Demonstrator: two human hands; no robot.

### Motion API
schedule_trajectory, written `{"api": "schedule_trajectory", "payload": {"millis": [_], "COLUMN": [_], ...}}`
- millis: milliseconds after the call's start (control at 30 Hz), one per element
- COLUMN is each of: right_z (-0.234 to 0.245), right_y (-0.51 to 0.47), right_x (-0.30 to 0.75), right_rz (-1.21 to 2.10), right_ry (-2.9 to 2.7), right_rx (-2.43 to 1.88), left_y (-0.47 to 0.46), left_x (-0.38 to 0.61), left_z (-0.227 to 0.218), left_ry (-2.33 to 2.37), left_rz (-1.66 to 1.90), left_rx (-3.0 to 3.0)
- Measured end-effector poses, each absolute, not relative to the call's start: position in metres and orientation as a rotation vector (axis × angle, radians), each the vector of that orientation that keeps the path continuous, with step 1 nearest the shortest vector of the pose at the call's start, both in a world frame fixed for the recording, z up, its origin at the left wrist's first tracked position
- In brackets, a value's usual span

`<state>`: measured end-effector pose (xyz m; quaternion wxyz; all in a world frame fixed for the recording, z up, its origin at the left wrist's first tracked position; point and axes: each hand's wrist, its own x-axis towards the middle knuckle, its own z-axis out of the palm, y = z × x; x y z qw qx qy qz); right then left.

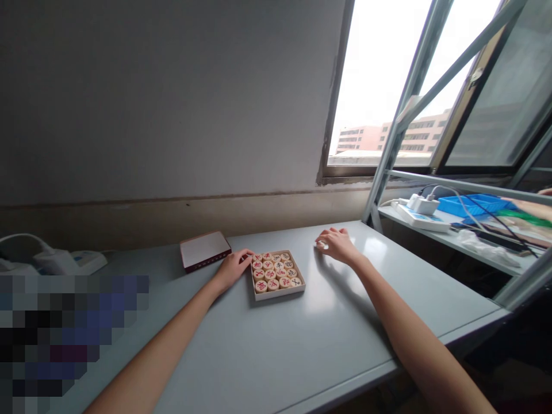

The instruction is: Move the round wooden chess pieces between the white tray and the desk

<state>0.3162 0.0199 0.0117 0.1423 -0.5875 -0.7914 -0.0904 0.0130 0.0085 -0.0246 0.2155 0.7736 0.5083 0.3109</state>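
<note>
A shallow cardboard box [278,294] full of round wooden chess pieces [276,270] with red and dark characters sits on the grey table [302,339]. My left hand [233,267] rests against the box's left edge, fingers curled around its far corner. My right hand [337,243] lies on the table to the right of the box, fingers bent over a small pale piece [320,245] that is partly hidden. The box's lid [204,250], white with a dark red rim, lies to the left behind my left hand.
A white device [52,259] stands at the far left of the table. To the right a metal frame [388,149] separates a lower shelf with a power strip [420,211], cables and a blue tray [472,204]. The wall is close behind.
</note>
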Motion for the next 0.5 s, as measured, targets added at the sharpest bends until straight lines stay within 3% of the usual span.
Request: {"api": "schedule_trajectory", "payload": {"millis": [133,333,500], "right_z": [0.017,0.027,0.024], "right_y": [0.018,-0.008,-0.018], "right_x": [0.314,0.258,0.238], "right_rz": [-0.189,0.613,0.662], "right_ry": [-2.247,-2.602,-2.602], "right_rx": [-1.609,-0.888,-0.935], "left_y": [0.01,0.012,0.012], "left_x": [0.013,0.011,0.011], "left_z": [-0.026,-0.03,-0.03], "left_ry": [1.412,1.402,1.395], "left_rz": [0.868,0.904,0.9], "left_rx": [2.147,2.171,2.166]}}
